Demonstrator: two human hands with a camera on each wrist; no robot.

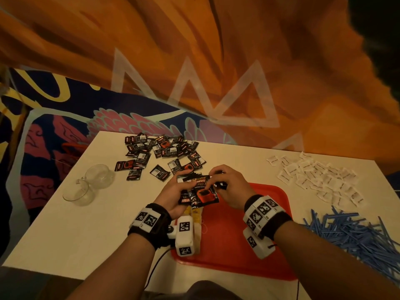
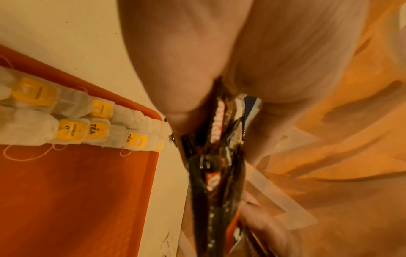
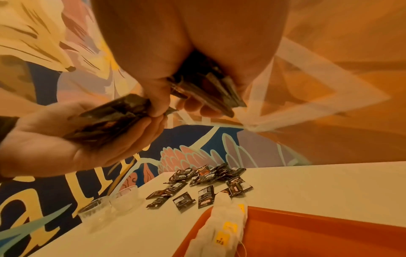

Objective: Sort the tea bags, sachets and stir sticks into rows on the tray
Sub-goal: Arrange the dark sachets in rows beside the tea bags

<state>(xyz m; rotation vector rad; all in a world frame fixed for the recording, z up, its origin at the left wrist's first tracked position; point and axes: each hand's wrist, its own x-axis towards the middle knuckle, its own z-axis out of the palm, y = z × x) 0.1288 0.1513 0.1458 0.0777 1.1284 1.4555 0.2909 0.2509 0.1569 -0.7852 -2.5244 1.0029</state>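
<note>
— Above the far edge of the red tray point(image 1: 233, 252), what are the hands doing?

— Both are working one bundle of black coffee sachets point(image 1: 200, 191). The left hand point(image 1: 173, 197) is cupping the stack from below, its grip curled around the packets. The right hand point(image 1: 229, 182) is pinching the stack's far end, and the right wrist view shows more dark sachets tucked between its fingers point(image 3: 193, 104) and palm.

— And the tea bags?

— The tea bags point(image 2: 72, 118), white with yellow tags, are lying in overlapping rows along the tray's left side, strings trailing onto the red surface.

— Where is everything else sitting?

— More black sachets point(image 1: 160, 151) are lying scattered on the white desk point(image 1: 86, 224) beyond the tray. White sachets point(image 1: 313, 176) are spreading in a loose heap to the right, and blue stir sticks point(image 1: 357, 237) are piling up near the desk's right edge. Two clear glass cups point(image 1: 91, 185) are standing to the left, touching each other.
</note>
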